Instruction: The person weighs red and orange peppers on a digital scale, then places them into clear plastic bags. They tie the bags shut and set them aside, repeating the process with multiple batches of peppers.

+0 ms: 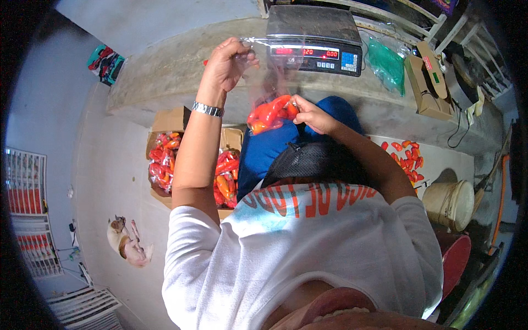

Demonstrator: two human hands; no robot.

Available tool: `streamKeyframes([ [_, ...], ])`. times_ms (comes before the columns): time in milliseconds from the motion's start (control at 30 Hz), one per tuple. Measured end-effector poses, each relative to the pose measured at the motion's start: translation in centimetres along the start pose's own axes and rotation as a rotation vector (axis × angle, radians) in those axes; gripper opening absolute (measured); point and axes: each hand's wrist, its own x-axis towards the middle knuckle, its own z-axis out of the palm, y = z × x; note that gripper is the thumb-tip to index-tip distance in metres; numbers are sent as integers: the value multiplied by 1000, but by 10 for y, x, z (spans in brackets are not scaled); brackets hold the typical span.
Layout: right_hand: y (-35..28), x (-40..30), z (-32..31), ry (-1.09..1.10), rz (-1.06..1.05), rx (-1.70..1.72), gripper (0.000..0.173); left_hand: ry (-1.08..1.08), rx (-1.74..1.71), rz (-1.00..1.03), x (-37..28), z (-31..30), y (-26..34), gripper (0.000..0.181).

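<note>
My left hand (231, 64), with a metal-band wristwatch (208, 109) below it, grips the upper edge of a clear plastic bag (274, 78). Long red and orange peppers (270, 113) fill the bottom of the bag, which hangs above my lap. At its lower right side my right hand (311, 115) pinches the bag by the peppers; whether the fingertips press on plastic or on a pepper is hard to tell. Behind the bag a digital weighing scale (313, 41) stands on a concrete ledge (165, 70), its red display lit and partly covered by the plastic.
Cardboard boxes (171, 119) of bagged peppers (165, 161) stand left of my legs. Loose peppers (408, 159) lie on the floor at right, near a whitish bucket (449, 204). Green plastic bags (387, 62) and an open carton (427, 82) rest on the ledge. A dog (130, 243) lies at left.
</note>
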Motion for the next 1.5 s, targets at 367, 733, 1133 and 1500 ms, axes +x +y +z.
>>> streamKeyframes([
  [367,-129,24,38,122,-448,-867,42,-18,1296,489,-24,64,49,25],
  [733,-220,15,23,114,-350,-1195,32,-358,1685,598,-17,73,95,34],
  [1133,-236,1,81,270,-654,-973,24,-136,1005,479,-44,134,114,39],
  [1500,-305,-20,114,-41,-374,-727,32,-1073,1096,216,-25,85,36,105],
])
